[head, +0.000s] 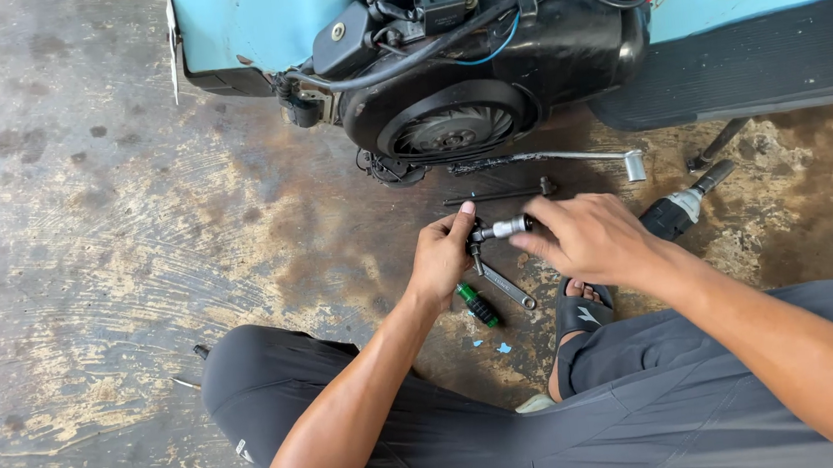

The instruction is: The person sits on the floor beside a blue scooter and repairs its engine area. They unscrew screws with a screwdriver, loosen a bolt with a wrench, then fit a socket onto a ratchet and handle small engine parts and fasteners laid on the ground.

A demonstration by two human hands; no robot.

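Your left hand and right hand both pinch the socket tool above the floor, just below the scooter engine. A wrench lies beneath.

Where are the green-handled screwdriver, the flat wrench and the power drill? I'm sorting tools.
green-handled screwdriver [478, 304], head view, on its handle.
flat wrench [508, 287], head view, mid-shaft.
power drill [677, 212], head view, on its body.

Both hands meet ahead of the knees, left hand pinching, right hand curled, forearms converging.
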